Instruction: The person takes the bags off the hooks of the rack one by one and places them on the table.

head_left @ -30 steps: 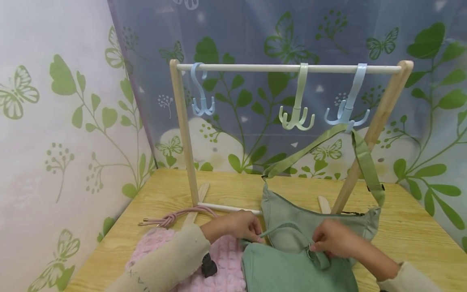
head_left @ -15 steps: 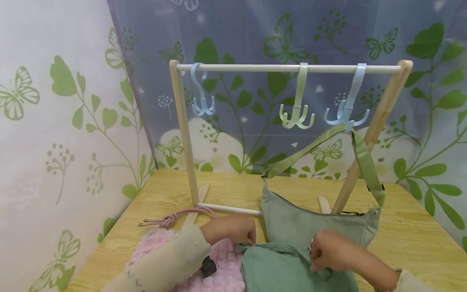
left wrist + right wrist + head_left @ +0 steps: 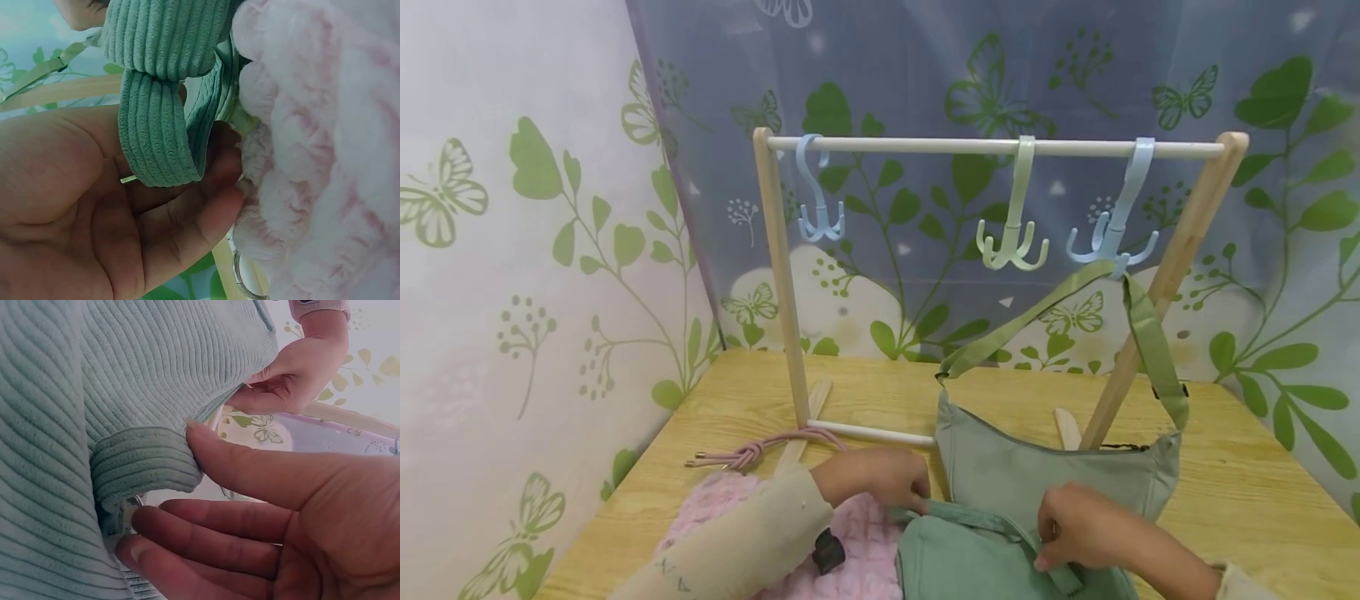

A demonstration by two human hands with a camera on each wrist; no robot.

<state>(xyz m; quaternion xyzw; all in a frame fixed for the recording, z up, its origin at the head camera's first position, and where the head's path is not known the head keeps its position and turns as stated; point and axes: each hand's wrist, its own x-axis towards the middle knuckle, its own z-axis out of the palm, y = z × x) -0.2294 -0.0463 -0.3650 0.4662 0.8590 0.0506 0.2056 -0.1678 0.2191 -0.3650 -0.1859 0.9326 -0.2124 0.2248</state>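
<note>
We note green corduroy bag (image 3: 992, 558) lying at near table (image 3: 1240, 492) edge, partly over pink fluffy bag (image 3: 865, 542). Left hand (image 3: 880, 479) curled round corduroy strap (image 3: 159, 134) at bag's left corner; strap loops over fingers (image 3: 187, 231). Right hand (image 3: 1086, 525) pinches strap end (image 3: 144, 465) between thumb and fingers at bag's right side. Smooth green shoulder bag (image 3: 1052, 475) just behind, its strap over blue hook (image 3: 1112, 237) on wooden rack (image 3: 1000, 147). Pink cord (image 3: 760, 450) left of left hand.

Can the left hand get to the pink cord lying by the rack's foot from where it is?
Probably yes: the pink cord lies in the open just beyond the left hand, but that hand now grips the corduroy bag's strap.
</note>
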